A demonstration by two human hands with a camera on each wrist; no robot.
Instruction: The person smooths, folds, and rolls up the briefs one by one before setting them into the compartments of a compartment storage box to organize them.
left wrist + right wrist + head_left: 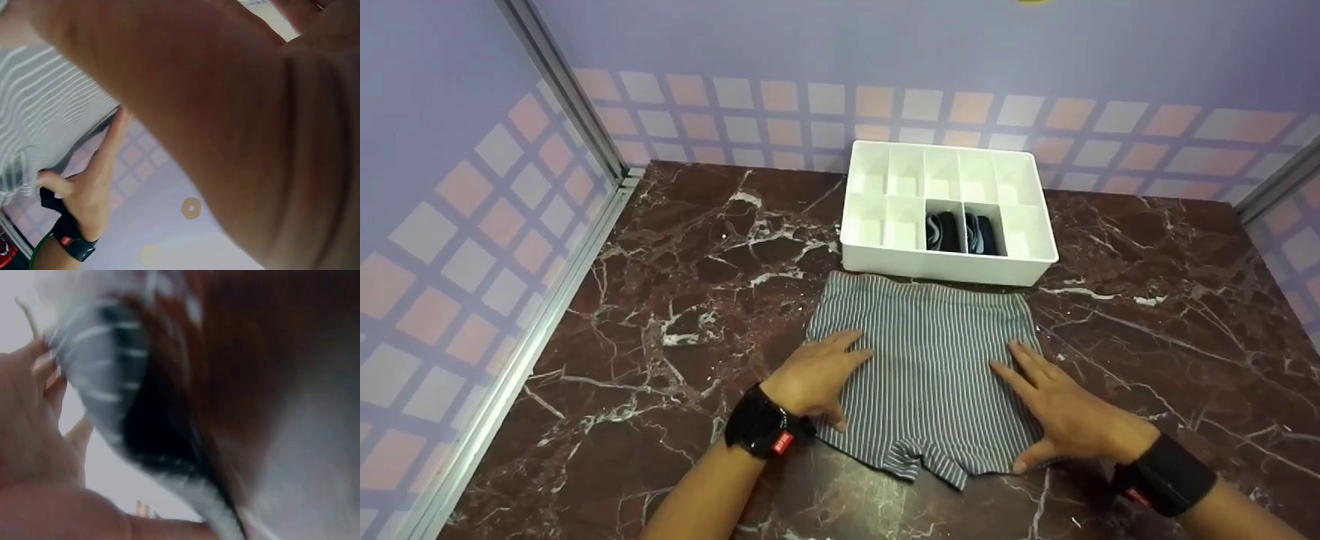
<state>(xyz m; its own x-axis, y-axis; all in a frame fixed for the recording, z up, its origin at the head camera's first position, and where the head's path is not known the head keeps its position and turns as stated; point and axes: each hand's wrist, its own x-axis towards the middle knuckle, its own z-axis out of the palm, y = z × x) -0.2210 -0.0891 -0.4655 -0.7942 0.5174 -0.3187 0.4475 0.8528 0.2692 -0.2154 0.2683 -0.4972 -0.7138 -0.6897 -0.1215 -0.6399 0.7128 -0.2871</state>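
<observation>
A pair of grey-and-white striped boxer shorts lies spread flat, waistband toward the back and leg openings toward the front. My left hand rests on its left side, fingers spread. On the opposite edge, my right hand touches the cloth with fingers extended and thumb near the right leg hem. The left wrist view is mostly filled by blurred skin, with the striped cloth and the right hand beyond. Blurred in the right wrist view, a leg opening of the shorts appears beside the right hand.
Just behind the waistband stands a white divided box. Two front compartments hold rolled dark cloth items. Underneath is a dark red marbled tabletop. Purple walls with coloured squares enclose the back and sides.
</observation>
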